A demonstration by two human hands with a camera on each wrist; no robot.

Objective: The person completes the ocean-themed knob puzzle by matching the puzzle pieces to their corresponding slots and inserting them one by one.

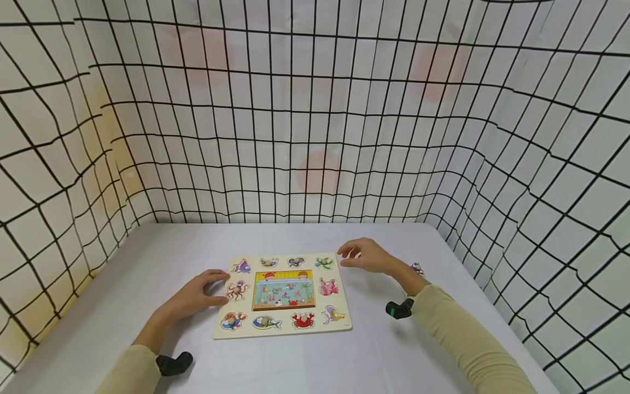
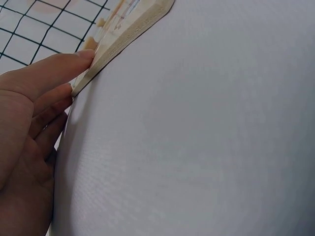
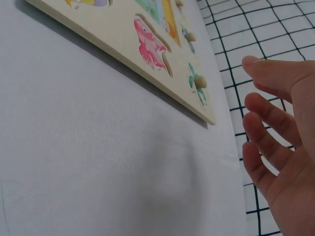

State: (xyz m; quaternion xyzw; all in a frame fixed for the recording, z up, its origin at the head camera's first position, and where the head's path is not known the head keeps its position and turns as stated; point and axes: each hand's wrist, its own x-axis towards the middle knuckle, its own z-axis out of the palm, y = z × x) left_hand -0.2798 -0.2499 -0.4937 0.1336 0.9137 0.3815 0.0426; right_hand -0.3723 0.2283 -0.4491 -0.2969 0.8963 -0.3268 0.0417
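We see one puzzle board (image 1: 286, 322) lying flat on the table (image 1: 275, 361), about midway between its left and right edges. Ten sea-creature pictures ring one central aquarium picture (image 1: 284, 293). Our left hand (image 1: 193, 295), thumb and fingers spread, touches the board's left edge, likely to steady it. Our right hand (image 1: 366, 255) hovers just beside the far right corner, loosely curved and holding nothing, perhaps for free reach. One small loose piece (image 1: 417, 268) lies toward the table's right edge, partly behind our right wrist. Two black wrist straps (image 1: 174, 364) show; black grid (image 1: 290, 143) stands beyond the far edge.
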